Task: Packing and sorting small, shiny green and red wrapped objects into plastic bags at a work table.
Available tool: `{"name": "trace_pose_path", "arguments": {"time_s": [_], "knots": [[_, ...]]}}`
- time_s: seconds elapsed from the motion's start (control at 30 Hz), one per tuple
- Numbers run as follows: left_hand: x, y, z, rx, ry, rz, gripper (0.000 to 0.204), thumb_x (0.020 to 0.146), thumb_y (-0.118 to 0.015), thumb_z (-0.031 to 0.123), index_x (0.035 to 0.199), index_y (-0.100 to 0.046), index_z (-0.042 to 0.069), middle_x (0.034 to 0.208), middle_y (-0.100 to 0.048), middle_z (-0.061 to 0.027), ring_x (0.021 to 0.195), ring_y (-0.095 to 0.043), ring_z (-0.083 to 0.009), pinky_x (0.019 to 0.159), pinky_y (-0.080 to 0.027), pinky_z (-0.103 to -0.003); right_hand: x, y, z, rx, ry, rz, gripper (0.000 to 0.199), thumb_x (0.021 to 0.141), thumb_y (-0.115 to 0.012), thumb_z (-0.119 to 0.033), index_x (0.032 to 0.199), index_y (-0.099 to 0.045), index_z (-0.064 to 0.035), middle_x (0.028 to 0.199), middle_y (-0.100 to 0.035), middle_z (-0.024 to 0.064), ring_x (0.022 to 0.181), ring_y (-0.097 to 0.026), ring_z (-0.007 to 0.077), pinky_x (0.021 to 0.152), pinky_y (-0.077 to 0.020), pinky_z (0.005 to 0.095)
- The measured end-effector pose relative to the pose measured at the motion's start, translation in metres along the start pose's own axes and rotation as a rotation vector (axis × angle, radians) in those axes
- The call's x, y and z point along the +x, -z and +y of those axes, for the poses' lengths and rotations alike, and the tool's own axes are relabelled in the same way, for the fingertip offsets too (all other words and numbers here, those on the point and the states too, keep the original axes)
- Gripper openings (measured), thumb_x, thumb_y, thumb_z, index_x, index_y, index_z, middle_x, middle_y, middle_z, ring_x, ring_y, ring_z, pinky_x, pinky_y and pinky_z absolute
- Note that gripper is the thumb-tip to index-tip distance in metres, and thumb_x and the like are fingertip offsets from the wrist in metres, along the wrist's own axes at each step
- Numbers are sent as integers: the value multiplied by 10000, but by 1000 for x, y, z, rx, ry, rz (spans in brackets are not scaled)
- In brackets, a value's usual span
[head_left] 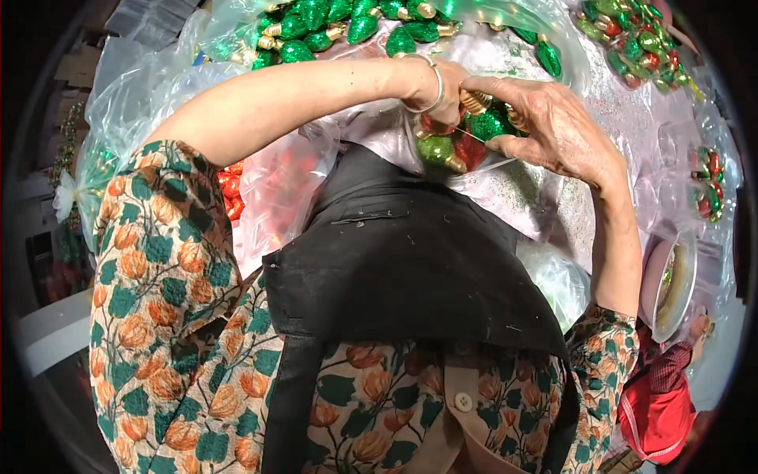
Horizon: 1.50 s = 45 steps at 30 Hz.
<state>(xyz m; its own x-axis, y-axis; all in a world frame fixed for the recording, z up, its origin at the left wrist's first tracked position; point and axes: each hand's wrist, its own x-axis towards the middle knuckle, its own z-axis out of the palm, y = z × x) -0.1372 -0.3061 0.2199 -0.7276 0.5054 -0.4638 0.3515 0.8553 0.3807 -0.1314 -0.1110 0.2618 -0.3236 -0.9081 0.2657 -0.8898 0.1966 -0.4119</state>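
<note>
A cluster of glittery bulb-shaped ornaments (pixel 436 150) in green and red, with ribbed gold caps, hangs between my hands just past the black apron. My left hand (pixel 442 91), with a bangle at the wrist, is closed at the upper left of the cluster; its fingertips are partly hidden. My right hand (pixel 549 126) curls around a dark green bulb ornament (pixel 491 120) from the right, forefinger by a gold cap and thumb below. A thin wire or thread runs from the cluster towards the right thumb.
Loose green bulb ornaments (pixel 316 16) lie in clear plastic at the far side. Finished-looking mixed clusters (pixel 632 39) rest at the far right. Red ornaments (pixel 230 189) sit in a plastic bag at left. A round bowl (pixel 669 288) and another person's red garment (pixel 659 415) are at right.
</note>
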Motion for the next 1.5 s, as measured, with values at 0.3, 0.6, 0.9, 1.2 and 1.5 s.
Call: {"name": "trace_pose_path", "arguments": {"time_s": [0.3,0.6,0.9,1.2,1.5], "knots": [[19,-8,-29,-32,-105,40,519,701,-629,174,1202,-540,276,854,-643,-136,801,-616,-283,708,-483,-386,16,8,-11,-88,-129,-227,602,655,-693,-117,1216,-488,-36,1019,-593,201,909,-566,382,792,-455,398],[7,1,-12,184,-38,48,280,726,-618,170,1005,-615,145,857,-655,-128,822,-619,-282,711,-493,-380,21,4,-22,127,-354,-146,645,641,-696,-115,1242,-463,-103,944,-611,142,798,-585,283,732,-460,375],[4,-2,-4,437,-194,146,164,729,-594,107,867,-651,41,850,-655,-166,808,-635,-305,703,-501,-389,24,-4,-10,52,-412,-292,370,666,-645,-97,1024,-564,-47,748,-575,166,669,-565,320,607,-432,403],[-8,10,-22,102,-365,104,208,709,-647,136,846,-649,-20,827,-655,-190,793,-627,-329,700,-496,-386,35,-15,-20,-282,-87,-220,134,724,-584,-90,844,-617,-42,638,-559,142,645,-576,307,577,-447,384],[-20,10,-32,291,-484,182,110,641,-566,-35,743,-608,-46,737,-619,-218,735,-610,-359,624,-480,-403,75,-39,-24,-855,34,-801,138,803,-532,-154,753,-657,-126,628,-609,38,625,-619,185,530,-457,319]]}}
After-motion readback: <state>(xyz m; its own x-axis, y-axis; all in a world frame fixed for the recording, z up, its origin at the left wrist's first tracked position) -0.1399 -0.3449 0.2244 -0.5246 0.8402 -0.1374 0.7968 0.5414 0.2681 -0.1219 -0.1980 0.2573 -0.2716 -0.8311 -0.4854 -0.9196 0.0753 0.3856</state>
